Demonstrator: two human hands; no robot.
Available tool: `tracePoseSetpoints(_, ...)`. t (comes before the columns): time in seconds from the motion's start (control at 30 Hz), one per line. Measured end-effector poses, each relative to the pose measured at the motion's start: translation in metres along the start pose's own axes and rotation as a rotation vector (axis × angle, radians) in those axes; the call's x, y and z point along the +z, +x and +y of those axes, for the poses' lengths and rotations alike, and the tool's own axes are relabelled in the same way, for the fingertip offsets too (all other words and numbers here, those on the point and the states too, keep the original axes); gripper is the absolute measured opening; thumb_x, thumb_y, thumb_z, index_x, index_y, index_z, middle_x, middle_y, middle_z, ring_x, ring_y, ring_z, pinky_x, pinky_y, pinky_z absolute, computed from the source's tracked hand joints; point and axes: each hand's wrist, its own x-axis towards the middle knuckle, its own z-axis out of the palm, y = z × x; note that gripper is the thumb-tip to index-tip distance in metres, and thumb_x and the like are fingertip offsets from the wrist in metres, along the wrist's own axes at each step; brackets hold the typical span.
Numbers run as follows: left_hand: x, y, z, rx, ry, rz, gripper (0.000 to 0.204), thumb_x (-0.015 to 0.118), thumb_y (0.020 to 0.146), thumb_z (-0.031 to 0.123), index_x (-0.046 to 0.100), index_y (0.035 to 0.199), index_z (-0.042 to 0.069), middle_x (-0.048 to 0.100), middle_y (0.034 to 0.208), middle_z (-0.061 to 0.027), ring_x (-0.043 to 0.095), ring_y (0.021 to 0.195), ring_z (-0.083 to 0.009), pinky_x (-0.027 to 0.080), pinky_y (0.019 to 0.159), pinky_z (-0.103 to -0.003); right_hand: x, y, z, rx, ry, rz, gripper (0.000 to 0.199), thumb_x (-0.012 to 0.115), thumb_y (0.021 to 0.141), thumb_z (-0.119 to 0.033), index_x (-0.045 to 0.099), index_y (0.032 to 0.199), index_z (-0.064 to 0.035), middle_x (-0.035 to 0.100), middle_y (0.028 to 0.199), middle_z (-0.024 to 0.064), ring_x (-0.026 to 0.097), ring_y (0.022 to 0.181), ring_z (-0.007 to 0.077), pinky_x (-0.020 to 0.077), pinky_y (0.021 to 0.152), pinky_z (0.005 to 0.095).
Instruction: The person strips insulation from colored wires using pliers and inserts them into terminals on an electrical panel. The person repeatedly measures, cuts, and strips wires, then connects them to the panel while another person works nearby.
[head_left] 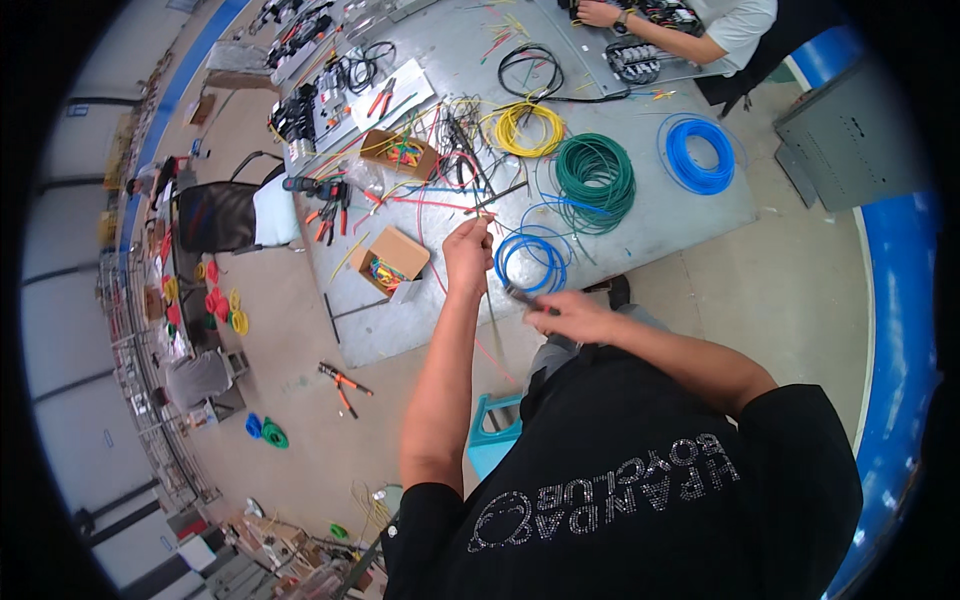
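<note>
**Hands on a thin wire over the tabletop edge**

Left hand [467, 255] is raised, fingers pinched shut on the upper end of a thin wire [489, 300] that runs down from the fist toward the right hand [572, 315]. Right hand is closed around a small dark hand tool [521, 295], probably a stripper or cutter; it's motion-blurred, so exact jaw placement on the wire can't be read. The wire hangs in the air just off the near edge of the grey tabletop [690, 215], in front of the person's torso.

Judgement on doing this step well: keep the wire taut between both hands so the tool bites square, not at an angle. Hold the left pinch close enough to the tool that the wire doesn't bow. Squeeze only enough to cut insulation, then pull along the wire axis; twisting risks nicking the strands.

Nearby: blue wire coil [531, 262] just behind the hands, green coil [595, 180], yellow coil [528, 128], a second blue coil [699, 155], open cardboard box [392, 262] of coloured pieces to the left. Orange-handled pliers [342, 383] lie on the floor. Another person's hand [598, 13] works at the far end.
</note>
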Motion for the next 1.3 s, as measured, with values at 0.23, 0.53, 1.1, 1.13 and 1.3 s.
tracePoseSetpoints(0.23, 0.012, -0.059, -0.013, 0.048, 0.145, 0.075, 0.025, 0.058, 0.102, 0.019, 0.068, 0.113, 0.0, 0.043, 0.065, 0.006, 0.03, 0.049, -0.0021, 0.021, 0.042, -0.022, -0.087, 0.055, 0.011, 0.051, -0.23, -0.168, 0.034, 0.061, 0.096, -0.035, 0.06, 0.114, -0.0068, 0.063, 0.085, 0.0086, 0.064, 0.077, 0.0264, 0.0497, 0.073, 0.0413)
tracePoseSetpoints(0.53, 0.014, -0.098, -0.016, 0.066, 0.128, 0.16, 0.022, 0.059, 0.101, 0.019, 0.071, 0.106, 0.002, 0.042, 0.063, 0.0072, 0.029, 0.049, -0.002, 0.021, 0.042, -0.022, -0.091, 0.072, -0.04, -0.106, -0.359, -0.447, 0.036, 0.061, 0.091, -0.023, 0.057, 0.123, -0.0066, 0.064, 0.097, 0.0138, 0.062, 0.089, 0.0288, 0.0492, 0.081, 0.0418)
tracePoseSetpoints(1.1, 0.051, -0.094, -0.044, -0.031, 0.143, 0.057, 0.021, 0.06, 0.1, 0.02, 0.071, 0.101, 0.003, 0.044, 0.064, 0.0067, 0.032, 0.049, -0.0025, 0.023, 0.042, -0.021, -0.095, 0.03, 0.033, -0.123, -0.189, -0.122, 0.034, 0.066, 0.093, -0.035, 0.061, 0.098, -0.0017, 0.064, 0.082, 0.0145, 0.06, 0.076, 0.0277, 0.0493, 0.073, 0.0393)
tracePoseSetpoints(1.13, 0.054, -0.092, -0.045, -0.037, 0.143, 0.047, 0.021, 0.06, 0.101, 0.02, 0.071, 0.101, 0.003, 0.044, 0.064, 0.0068, 0.032, 0.05, -0.0024, 0.023, 0.043, -0.021, -0.095, 0.026, 0.042, -0.1, -0.105, -0.019, 0.034, 0.067, 0.092, -0.034, 0.06, 0.095, -0.0011, 0.062, 0.08, 0.0141, 0.059, 0.073, 0.027, 0.0487, 0.071, 0.0389)
tracePoseSetpoints(1.3, 0.076, -0.098, -0.042, 0.047, -0.03, 0.024, 0.023, 0.059, 0.103, 0.021, 0.07, 0.107, 0.002, 0.046, 0.068, 0.0064, 0.032, 0.052, -0.0023, 0.023, 0.045, -0.021, -0.143, 0.005, 0.046, 0.144, 0.202, 0.09, 0.031, 0.077, 0.088, -0.031, 0.062, 0.09, -0.0039, 0.06, 0.075, 0.003, 0.053, 0.064, 0.0104, 0.0458, 0.06, 0.0299)
